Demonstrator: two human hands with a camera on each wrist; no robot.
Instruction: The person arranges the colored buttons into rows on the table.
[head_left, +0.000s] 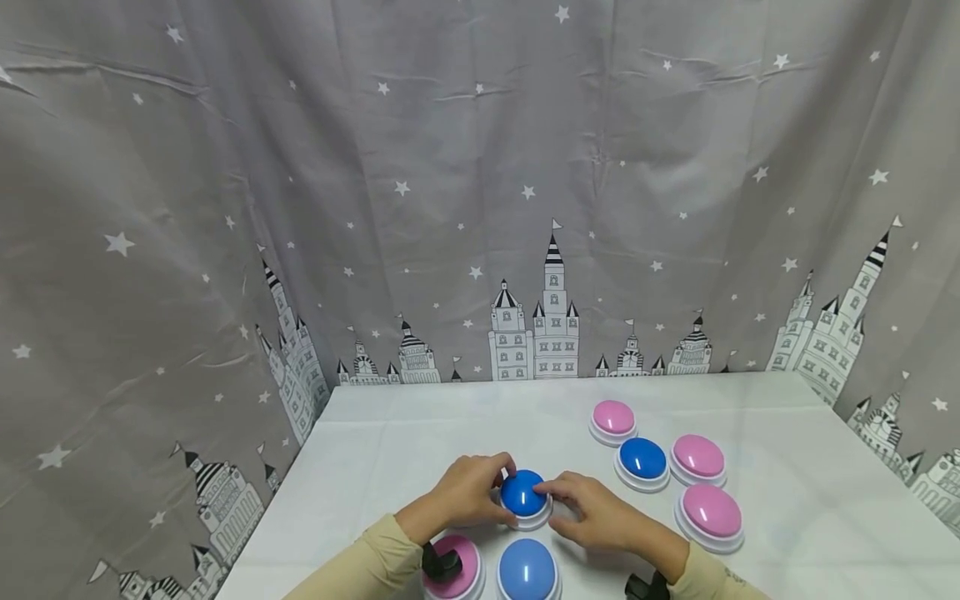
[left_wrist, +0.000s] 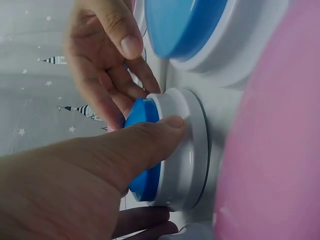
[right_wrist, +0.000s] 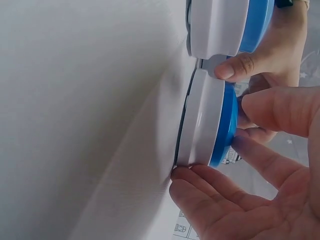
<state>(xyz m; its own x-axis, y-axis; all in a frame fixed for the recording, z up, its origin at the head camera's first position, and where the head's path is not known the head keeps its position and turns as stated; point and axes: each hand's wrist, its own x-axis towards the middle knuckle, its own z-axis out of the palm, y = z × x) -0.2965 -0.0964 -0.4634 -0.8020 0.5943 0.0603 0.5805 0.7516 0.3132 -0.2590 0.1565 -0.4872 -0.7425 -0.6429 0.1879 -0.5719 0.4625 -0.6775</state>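
Observation:
A blue dome push button (head_left: 522, 493) with a white round base sits on the white table between both hands. My left hand (head_left: 468, 492) grips it from the left, thumb (left_wrist: 167, 129) along the side of the base and fingers round the far side. From the right, my right hand (head_left: 596, 512) touches it with the index finger on the dome and other fingertips (right_wrist: 185, 177) low against the base. The right thumb stands off from the button. Just nearer to me is another blue button (head_left: 527, 571), and beside that a pink button (head_left: 468, 560), partly covered by the left wrist's black strap.
To the right on the white table (head_left: 420, 425) stand another blue button (head_left: 642, 458) and three pink buttons: one at the back (head_left: 613, 417), one to the right (head_left: 697, 456), one nearer (head_left: 712, 510). A grey curtain (head_left: 450, 150) with castles and stars hangs behind.

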